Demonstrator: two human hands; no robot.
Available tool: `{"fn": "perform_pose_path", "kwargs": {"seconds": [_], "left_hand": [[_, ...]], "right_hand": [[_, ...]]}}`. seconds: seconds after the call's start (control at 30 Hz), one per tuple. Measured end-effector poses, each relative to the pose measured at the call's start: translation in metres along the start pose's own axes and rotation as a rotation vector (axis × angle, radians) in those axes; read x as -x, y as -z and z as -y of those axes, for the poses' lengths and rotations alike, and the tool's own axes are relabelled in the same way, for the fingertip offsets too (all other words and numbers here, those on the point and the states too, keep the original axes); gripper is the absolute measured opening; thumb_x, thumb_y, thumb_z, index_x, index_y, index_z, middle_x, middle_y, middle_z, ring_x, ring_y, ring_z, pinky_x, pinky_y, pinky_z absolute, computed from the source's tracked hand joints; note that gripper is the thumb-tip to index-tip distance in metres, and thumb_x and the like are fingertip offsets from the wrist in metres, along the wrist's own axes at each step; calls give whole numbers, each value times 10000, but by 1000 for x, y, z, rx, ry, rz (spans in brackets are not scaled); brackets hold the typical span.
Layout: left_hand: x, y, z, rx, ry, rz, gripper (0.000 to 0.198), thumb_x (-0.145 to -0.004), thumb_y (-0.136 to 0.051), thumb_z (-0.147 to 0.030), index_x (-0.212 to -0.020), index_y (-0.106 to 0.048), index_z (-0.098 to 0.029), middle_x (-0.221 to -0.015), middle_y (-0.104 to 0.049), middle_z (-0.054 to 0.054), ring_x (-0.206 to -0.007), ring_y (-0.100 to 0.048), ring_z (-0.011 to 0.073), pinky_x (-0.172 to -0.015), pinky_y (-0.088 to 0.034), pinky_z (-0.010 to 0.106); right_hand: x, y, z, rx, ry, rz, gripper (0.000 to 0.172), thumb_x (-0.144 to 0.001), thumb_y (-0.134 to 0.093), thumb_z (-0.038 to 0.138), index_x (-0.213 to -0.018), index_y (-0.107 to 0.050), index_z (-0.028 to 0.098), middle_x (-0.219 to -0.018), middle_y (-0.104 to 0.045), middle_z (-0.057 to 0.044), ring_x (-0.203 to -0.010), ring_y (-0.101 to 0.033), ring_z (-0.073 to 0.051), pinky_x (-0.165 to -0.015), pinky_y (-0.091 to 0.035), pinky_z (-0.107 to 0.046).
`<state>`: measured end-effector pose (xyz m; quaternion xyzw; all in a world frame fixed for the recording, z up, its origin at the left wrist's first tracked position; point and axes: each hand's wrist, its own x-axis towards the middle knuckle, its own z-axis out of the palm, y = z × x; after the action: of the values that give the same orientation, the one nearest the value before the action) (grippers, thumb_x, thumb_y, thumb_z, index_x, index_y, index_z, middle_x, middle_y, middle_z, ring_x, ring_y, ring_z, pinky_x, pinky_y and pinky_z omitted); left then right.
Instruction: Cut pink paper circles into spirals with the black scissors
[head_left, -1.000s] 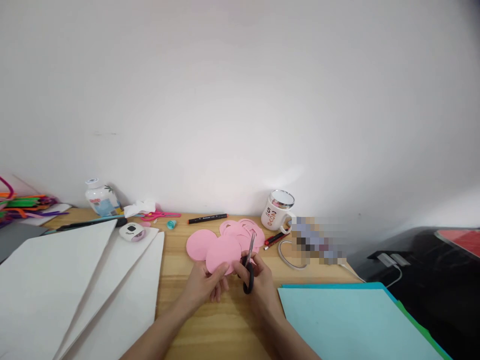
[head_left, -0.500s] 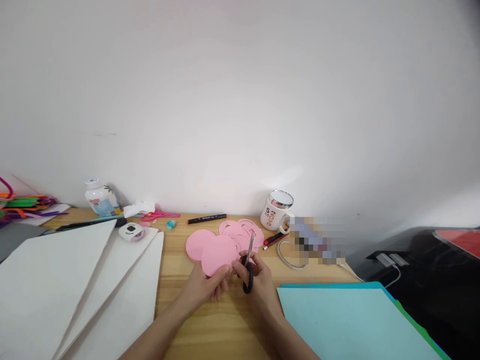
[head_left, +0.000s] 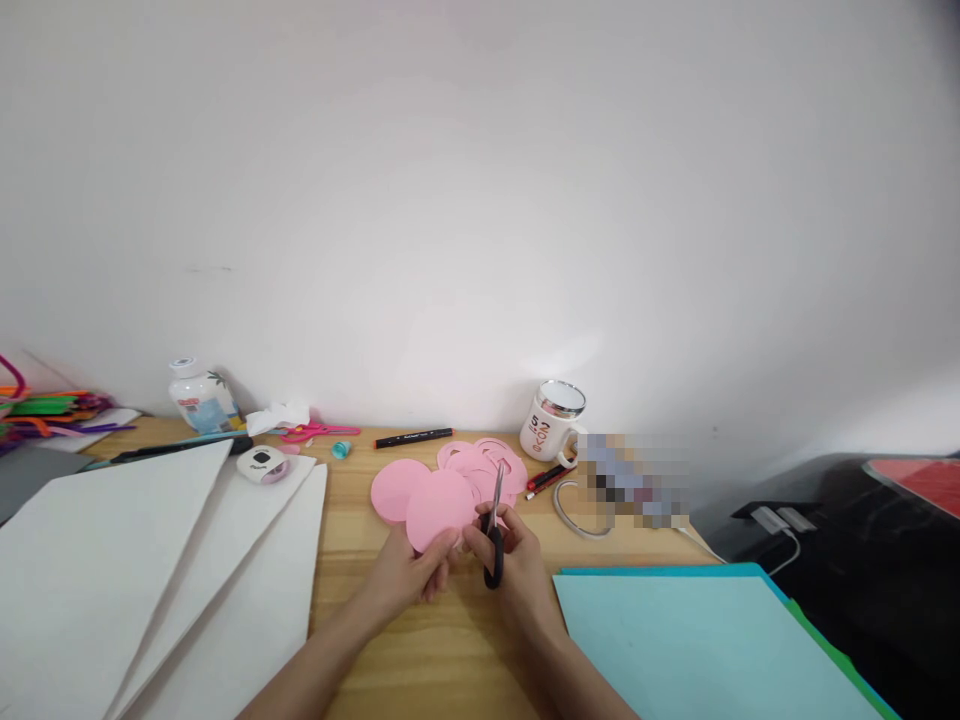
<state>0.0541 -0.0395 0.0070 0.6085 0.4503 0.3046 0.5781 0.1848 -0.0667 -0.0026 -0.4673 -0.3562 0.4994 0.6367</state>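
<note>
My left hand (head_left: 417, 572) pinches the lower edge of a round pink paper disc (head_left: 439, 508), tilted up toward me. In my right hand (head_left: 516, 562) is a pair of scissors (head_left: 493, 545) with black handles; its silver blades point up and away. The thumb of that hand comes close to the disc's lower right edge, and whether it touches the paper I cannot tell. Behind the held disc, another pink paper disc (head_left: 395, 488) lies on the wooden table (head_left: 420, 655). Pink paper scraps (head_left: 480, 457) with cut-out openings are piled beyond the scissors.
White sheets (head_left: 97, 570) cover the left side, with a small white device (head_left: 261, 463) on them. A black marker (head_left: 414, 438), a mug (head_left: 551, 425) and a white bottle (head_left: 202, 400) stand or lie near the wall. Light-blue sheets (head_left: 697, 640) are stacked at right.
The held disc has shifted slightly to the right. My right hand and the scissors have moved a little left, with the blades tilting more upright. Both hands keep their hold.
</note>
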Motion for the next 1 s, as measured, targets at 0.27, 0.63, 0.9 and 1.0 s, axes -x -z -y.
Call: {"fn": "perform_pose_path", "kwargs": {"seconds": [0.27, 0.63, 0.9, 1.0], "left_hand": [[-1, 0, 3, 11, -38, 32, 396, -734, -479, -517, -557, -493, -163, -334, -444, -48, -281, -362, 68, -306, -291, 177], [3, 0, -2, -11, -62, 9, 344, -751, -487, -453, -566, -492, -163, -325, -411, -61, -305, -345, 71, -343, -305, 188], [1, 1, 1, -57, -52, -16, 351, -759, -462, -438, -535, -489, -170, -329, -400, -57, -308, -341, 79, -354, -298, 201], [3, 2, -5, -97, -79, -79, 426, -774, -427, -453, -443, -435, -186, -323, -374, -51, -317, -345, 82, -377, -311, 208]], "right_hand": [[0, 3, -1, 5, -2, -18, 329, -591, -745, 314, -810, -535, 187, -562, -539, 44, -518, -483, -121, -501, -351, -225], [0, 3, -5, 12, 9, -57, 327, -630, -721, 323, -855, -537, 174, -590, -539, 37, -555, -474, -119, -535, -347, -229], [-1, 2, 0, -7, -16, -12, 321, -610, -735, 316, -825, -537, 184, -571, -534, 46, -540, -476, -115, -534, -361, -224], [0, 0, -3, -13, -15, 116, 313, -608, -741, 306, -798, -521, 189, -568, -542, 44, -543, -495, -122, -537, -369, -228]]}}
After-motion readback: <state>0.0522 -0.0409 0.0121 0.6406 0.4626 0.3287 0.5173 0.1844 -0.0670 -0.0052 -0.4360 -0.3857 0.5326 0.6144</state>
